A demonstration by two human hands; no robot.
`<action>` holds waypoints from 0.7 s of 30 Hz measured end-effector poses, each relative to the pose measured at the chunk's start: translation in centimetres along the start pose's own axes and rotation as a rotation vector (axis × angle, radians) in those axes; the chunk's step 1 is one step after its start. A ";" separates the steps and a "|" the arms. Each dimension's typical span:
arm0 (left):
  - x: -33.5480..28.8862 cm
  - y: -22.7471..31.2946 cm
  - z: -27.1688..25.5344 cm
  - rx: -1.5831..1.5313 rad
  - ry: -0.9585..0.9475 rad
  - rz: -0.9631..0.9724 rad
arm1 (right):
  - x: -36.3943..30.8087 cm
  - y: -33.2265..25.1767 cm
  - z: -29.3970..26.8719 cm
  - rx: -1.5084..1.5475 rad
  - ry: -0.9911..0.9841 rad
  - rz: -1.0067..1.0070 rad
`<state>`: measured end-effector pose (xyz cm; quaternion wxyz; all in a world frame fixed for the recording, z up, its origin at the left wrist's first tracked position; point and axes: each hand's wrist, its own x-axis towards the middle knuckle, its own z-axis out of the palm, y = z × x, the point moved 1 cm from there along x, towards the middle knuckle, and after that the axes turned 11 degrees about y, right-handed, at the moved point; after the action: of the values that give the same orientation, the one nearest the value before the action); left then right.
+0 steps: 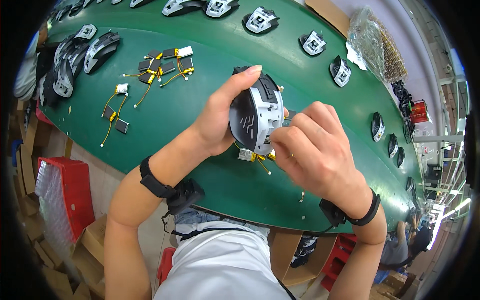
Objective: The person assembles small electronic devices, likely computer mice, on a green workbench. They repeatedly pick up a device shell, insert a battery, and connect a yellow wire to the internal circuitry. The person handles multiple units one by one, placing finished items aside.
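Note:
Above the green table, my left hand (220,112) grips a black and light grey plastic shell (267,112), shaped like a computer mouse. The thumb lies over its top end, and the other fingers are mostly hidden behind it. My right hand (315,147) is closed in a pinch against the shell's right side, near its lower end. Whatever is between those fingertips is hidden. Small flat batteries (246,154) with yellow tape and thin wires lie on the table below the shell, partly covered by my hands.
A pile of wired batteries (155,66) lies left of my hands, with several more nearer the edge. Similar shells (102,51) are stacked at far left; others (261,21) line the far side. Bubble wrap (367,37) sits at back right, a red crate (75,195) at lower left.

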<state>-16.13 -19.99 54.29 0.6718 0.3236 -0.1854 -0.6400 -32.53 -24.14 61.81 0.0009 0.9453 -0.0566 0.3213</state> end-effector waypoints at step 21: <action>-0.2 -0.1 0.1 -0.001 0.077 -0.068 | -0.2 -0.1 0.3 -0.003 -0.011 -0.045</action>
<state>-16.32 -19.85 54.32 0.6566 0.3536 -0.1481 -0.6495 -32.53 -24.03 61.45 0.0092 0.9481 -0.0357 0.3160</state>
